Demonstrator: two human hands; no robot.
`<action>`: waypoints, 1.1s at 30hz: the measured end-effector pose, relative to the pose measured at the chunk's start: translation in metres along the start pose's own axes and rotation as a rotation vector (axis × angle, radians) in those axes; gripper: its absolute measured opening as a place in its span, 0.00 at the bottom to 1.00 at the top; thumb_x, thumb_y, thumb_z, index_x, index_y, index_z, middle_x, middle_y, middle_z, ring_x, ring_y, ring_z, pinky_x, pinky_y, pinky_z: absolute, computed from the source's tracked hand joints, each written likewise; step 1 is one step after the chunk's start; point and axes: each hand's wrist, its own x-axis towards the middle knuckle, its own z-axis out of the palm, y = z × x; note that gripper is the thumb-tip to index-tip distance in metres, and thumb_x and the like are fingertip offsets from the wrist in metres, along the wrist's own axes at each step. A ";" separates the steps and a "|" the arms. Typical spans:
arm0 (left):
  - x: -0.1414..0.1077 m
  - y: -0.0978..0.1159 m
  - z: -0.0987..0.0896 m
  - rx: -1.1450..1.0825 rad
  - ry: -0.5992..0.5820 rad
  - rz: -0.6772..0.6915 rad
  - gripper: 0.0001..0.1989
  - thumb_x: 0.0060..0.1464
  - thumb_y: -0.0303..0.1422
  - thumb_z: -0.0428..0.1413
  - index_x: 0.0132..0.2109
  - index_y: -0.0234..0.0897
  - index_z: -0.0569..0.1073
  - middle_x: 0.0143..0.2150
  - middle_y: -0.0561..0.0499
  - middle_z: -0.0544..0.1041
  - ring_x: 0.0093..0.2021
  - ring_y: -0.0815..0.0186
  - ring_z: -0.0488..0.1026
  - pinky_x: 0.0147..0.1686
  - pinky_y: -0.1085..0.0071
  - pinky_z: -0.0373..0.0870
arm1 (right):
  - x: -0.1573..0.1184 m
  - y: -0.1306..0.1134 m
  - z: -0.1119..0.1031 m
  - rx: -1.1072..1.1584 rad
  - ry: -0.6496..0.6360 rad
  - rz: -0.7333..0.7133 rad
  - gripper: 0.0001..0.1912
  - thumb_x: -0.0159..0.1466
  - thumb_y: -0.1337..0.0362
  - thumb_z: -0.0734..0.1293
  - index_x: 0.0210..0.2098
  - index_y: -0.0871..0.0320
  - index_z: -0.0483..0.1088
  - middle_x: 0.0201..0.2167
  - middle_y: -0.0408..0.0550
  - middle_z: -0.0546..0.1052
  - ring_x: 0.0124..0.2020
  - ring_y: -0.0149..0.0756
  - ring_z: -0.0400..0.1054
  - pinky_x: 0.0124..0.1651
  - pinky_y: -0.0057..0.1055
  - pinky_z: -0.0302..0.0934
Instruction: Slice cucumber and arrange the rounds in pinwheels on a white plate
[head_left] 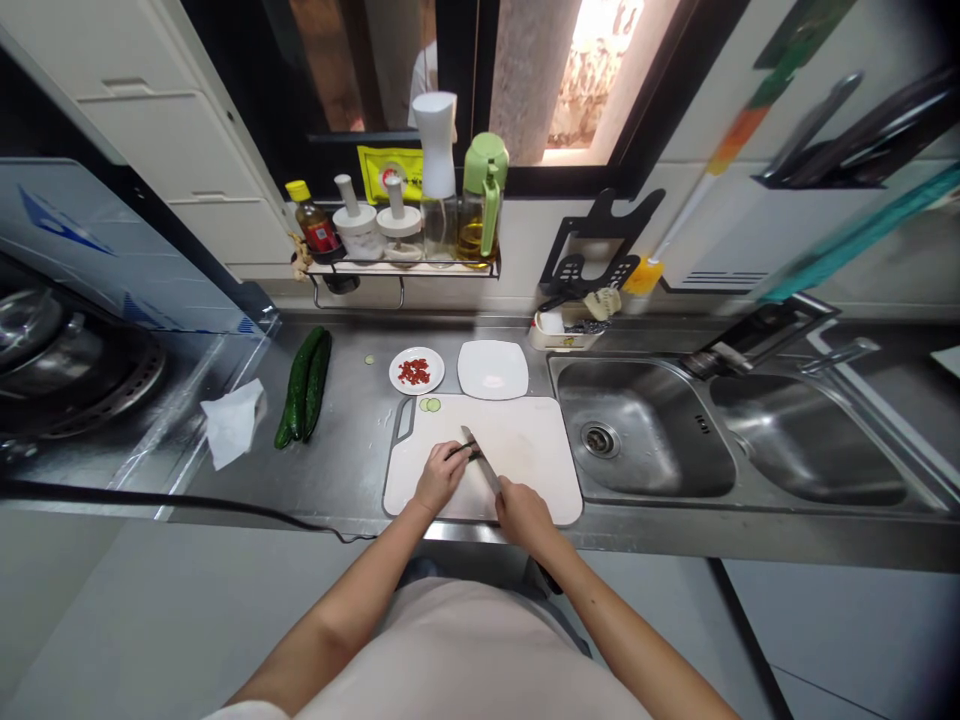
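Head view: I see the left hand [441, 478] closed on a dark piece [474, 453] upon the white cutting board [540, 450]; the piece's axis runs roughly sideways, the knife [486, 467] gripped by the right hand [523, 512] slanting at its right end.

A green-lidded jug [480, 205] and a yellow-capped bottle [314, 225] stand on a rack [420, 271].

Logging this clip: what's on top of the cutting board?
Two pale slices and a dark piece at the left hand. That hand, the right hand and the knife cover what's beneath.
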 end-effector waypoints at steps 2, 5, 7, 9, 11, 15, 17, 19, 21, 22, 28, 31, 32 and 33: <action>0.000 0.000 0.000 -0.006 0.000 -0.003 0.13 0.61 0.31 0.48 0.50 0.40 0.73 0.44 0.46 0.72 0.47 0.63 0.67 0.46 0.63 0.69 | 0.003 -0.001 -0.002 0.004 -0.002 -0.002 0.13 0.65 0.68 0.54 0.46 0.60 0.65 0.37 0.57 0.77 0.41 0.41 0.72 0.37 0.30 0.55; 0.000 0.001 -0.001 -0.007 -0.011 -0.008 0.13 0.61 0.31 0.48 0.50 0.40 0.73 0.44 0.46 0.72 0.46 0.63 0.67 0.46 0.63 0.69 | 0.009 -0.004 -0.005 0.009 -0.009 -0.011 0.13 0.65 0.68 0.54 0.46 0.61 0.65 0.38 0.57 0.77 0.41 0.41 0.72 0.38 0.30 0.56; 0.000 0.001 -0.001 -0.004 -0.016 -0.007 0.13 0.61 0.31 0.48 0.50 0.40 0.73 0.44 0.46 0.72 0.46 0.63 0.67 0.46 0.63 0.69 | 0.014 -0.007 -0.007 0.010 -0.010 -0.009 0.14 0.65 0.68 0.54 0.46 0.61 0.65 0.39 0.57 0.77 0.41 0.41 0.72 0.38 0.30 0.56; 0.000 0.000 -0.001 -0.001 -0.018 -0.004 0.13 0.61 0.31 0.48 0.50 0.41 0.73 0.43 0.46 0.72 0.46 0.63 0.67 0.46 0.63 0.69 | 0.018 -0.010 -0.009 0.010 -0.004 -0.003 0.14 0.65 0.68 0.54 0.47 0.61 0.65 0.39 0.57 0.77 0.41 0.42 0.72 0.38 0.30 0.57; 0.001 0.000 -0.001 0.002 -0.015 -0.002 0.13 0.61 0.31 0.48 0.50 0.41 0.73 0.43 0.46 0.72 0.46 0.63 0.67 0.46 0.62 0.69 | 0.021 -0.012 -0.010 0.011 0.004 0.001 0.14 0.65 0.68 0.54 0.47 0.61 0.65 0.39 0.57 0.77 0.41 0.42 0.72 0.38 0.30 0.57; 0.001 0.000 -0.001 0.002 -0.017 -0.015 0.13 0.61 0.32 0.48 0.50 0.40 0.73 0.43 0.46 0.72 0.46 0.63 0.67 0.46 0.63 0.69 | 0.018 -0.011 -0.008 0.014 -0.005 0.001 0.14 0.65 0.68 0.54 0.47 0.61 0.65 0.39 0.57 0.77 0.41 0.41 0.72 0.38 0.30 0.57; 0.001 0.000 -0.001 -0.001 -0.016 -0.027 0.13 0.61 0.32 0.48 0.50 0.40 0.73 0.43 0.46 0.72 0.46 0.63 0.67 0.46 0.63 0.69 | 0.013 -0.008 -0.005 0.008 -0.013 0.002 0.14 0.65 0.68 0.54 0.47 0.60 0.65 0.39 0.57 0.77 0.41 0.41 0.72 0.38 0.31 0.56; 0.001 0.000 -0.001 -0.003 -0.013 -0.030 0.13 0.62 0.32 0.48 0.49 0.40 0.73 0.43 0.46 0.72 0.46 0.64 0.67 0.46 0.63 0.69 | 0.006 -0.004 0.000 0.002 -0.017 0.001 0.13 0.65 0.67 0.54 0.46 0.60 0.65 0.38 0.57 0.77 0.41 0.41 0.72 0.37 0.30 0.56; 0.001 -0.001 0.000 -0.002 -0.010 -0.026 0.13 0.62 0.32 0.48 0.49 0.40 0.73 0.43 0.46 0.72 0.46 0.64 0.67 0.46 0.63 0.69 | -0.001 0.001 0.005 0.001 -0.023 0.002 0.13 0.65 0.67 0.54 0.45 0.60 0.66 0.36 0.56 0.77 0.40 0.41 0.72 0.36 0.30 0.55; 0.001 -0.001 0.000 -0.001 -0.010 -0.024 0.13 0.61 0.32 0.48 0.50 0.40 0.73 0.43 0.46 0.72 0.46 0.64 0.67 0.46 0.63 0.69 | -0.004 0.003 0.007 0.002 -0.024 0.004 0.12 0.65 0.67 0.54 0.45 0.59 0.66 0.36 0.55 0.77 0.40 0.40 0.72 0.36 0.29 0.55; 0.000 -0.002 0.001 -0.001 -0.006 -0.023 0.13 0.61 0.32 0.48 0.50 0.41 0.73 0.44 0.46 0.72 0.46 0.63 0.68 0.46 0.62 0.69 | -0.010 0.006 0.008 0.003 -0.045 0.027 0.12 0.65 0.67 0.55 0.44 0.59 0.66 0.36 0.55 0.77 0.40 0.40 0.72 0.36 0.29 0.54; 0.000 -0.001 0.001 0.002 -0.007 -0.022 0.13 0.61 0.31 0.48 0.50 0.40 0.73 0.44 0.46 0.72 0.47 0.64 0.67 0.46 0.62 0.69 | -0.006 0.003 0.004 0.002 -0.029 0.009 0.13 0.65 0.68 0.54 0.45 0.59 0.66 0.37 0.56 0.77 0.40 0.41 0.71 0.37 0.30 0.55; 0.000 -0.001 0.001 0.002 -0.009 -0.022 0.13 0.61 0.31 0.48 0.50 0.40 0.73 0.44 0.46 0.72 0.47 0.64 0.67 0.46 0.63 0.69 | -0.004 0.002 0.003 0.002 -0.023 0.003 0.14 0.65 0.68 0.54 0.46 0.60 0.66 0.37 0.56 0.77 0.41 0.41 0.71 0.37 0.31 0.56; 0.000 -0.001 0.001 0.001 -0.012 -0.023 0.13 0.61 0.31 0.48 0.50 0.40 0.73 0.44 0.46 0.72 0.47 0.64 0.67 0.46 0.63 0.69 | -0.002 0.000 0.001 0.002 -0.021 0.001 0.14 0.65 0.68 0.54 0.46 0.60 0.66 0.38 0.56 0.76 0.41 0.42 0.71 0.38 0.31 0.56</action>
